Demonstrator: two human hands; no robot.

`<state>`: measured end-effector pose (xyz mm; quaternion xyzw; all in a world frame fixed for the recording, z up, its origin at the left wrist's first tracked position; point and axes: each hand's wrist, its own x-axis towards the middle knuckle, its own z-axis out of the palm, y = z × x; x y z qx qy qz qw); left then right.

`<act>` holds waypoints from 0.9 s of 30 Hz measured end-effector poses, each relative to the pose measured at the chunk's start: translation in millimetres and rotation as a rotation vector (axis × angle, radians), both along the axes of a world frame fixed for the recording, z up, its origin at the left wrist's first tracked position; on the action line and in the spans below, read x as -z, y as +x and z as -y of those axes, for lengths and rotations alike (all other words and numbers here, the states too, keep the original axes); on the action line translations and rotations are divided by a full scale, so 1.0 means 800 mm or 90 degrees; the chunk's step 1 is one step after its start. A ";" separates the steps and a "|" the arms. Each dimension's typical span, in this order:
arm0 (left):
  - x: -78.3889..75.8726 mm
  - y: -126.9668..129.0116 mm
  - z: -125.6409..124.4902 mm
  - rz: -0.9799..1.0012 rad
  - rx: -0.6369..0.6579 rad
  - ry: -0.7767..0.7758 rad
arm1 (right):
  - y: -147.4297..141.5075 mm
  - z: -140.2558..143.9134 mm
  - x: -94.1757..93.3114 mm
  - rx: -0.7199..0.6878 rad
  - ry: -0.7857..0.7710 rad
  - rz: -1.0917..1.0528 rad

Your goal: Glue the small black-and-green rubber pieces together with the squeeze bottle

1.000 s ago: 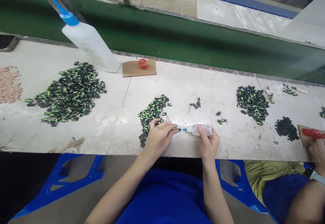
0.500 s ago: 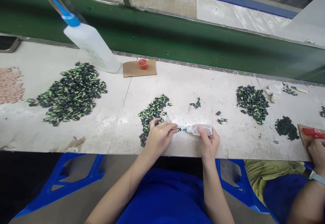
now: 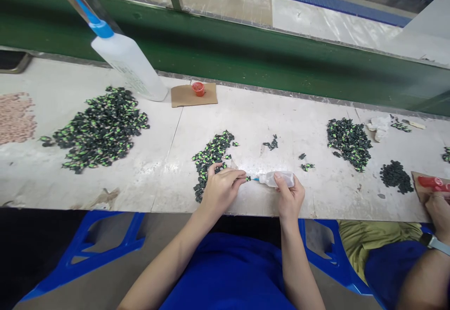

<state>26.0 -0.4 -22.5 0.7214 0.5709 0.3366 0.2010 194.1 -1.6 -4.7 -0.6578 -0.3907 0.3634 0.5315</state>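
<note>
My left hand (image 3: pixel 221 189) pinches a tiny black-and-green part (image 3: pixel 248 178) at its fingertips, just above the white table (image 3: pixel 253 113). My right hand (image 3: pixel 290 195) grips a small clear squeeze bottle (image 3: pixel 279 178) lying sideways, its blue tip touching that part. A small pile of the same black-and-green parts (image 3: pixel 211 157) lies just behind my left hand. A few loose parts (image 3: pixel 271 144) and another small cluster of parts (image 3: pixel 306 165) sit beyond the bottle.
A big heap of parts (image 3: pixel 100 129) lies at left beside a large white bottle with a blue nozzle (image 3: pixel 128 64). A red cap (image 3: pixel 198 88) sits on cardboard. At right: a green-black pile (image 3: pixel 348 141), a black pile (image 3: pixel 395 177), and a co-worker's hand (image 3: pixel 438 211).
None in my hands; the bottle tip stays on the part. The view has drifted very slightly.
</note>
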 end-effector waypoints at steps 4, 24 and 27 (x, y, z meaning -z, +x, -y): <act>0.002 -0.001 -0.001 0.001 0.001 0.000 | 0.001 -0.001 0.004 0.005 0.007 -0.016; 0.007 0.005 -0.003 -0.079 0.019 0.025 | -0.003 -0.039 0.020 -0.193 0.013 0.052; 0.009 0.008 -0.003 -0.072 0.011 0.038 | 0.022 -0.042 0.014 -0.303 0.008 0.120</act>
